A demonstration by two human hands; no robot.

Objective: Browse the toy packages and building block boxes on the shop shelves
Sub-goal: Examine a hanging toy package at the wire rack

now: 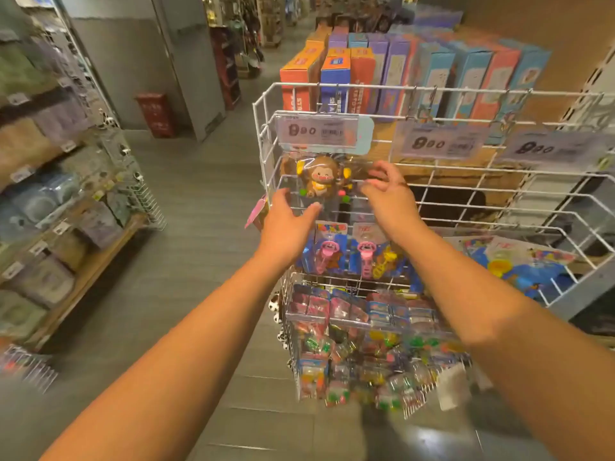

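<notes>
We have both hands up at the monkey pack [321,181], which hangs at the left end of the wire rack [432,94], just under the left price tag [316,130]: our left hand [289,224] is spread with relaxed fingers at the pack's lower left corner, and our right hand [387,191] reaches its right edge with fingers lightly curled, though we cannot tell whether they pinch the plastic. We judge the pack light, its clear wrap thin, slick and crinkly around a hard toy, so we take it by the side edges and lift it off its hook rather than pull. The block boxes [399,71] standing along the rack's back edge look stiff and heavier, better held with both hands on their sides.
</notes>
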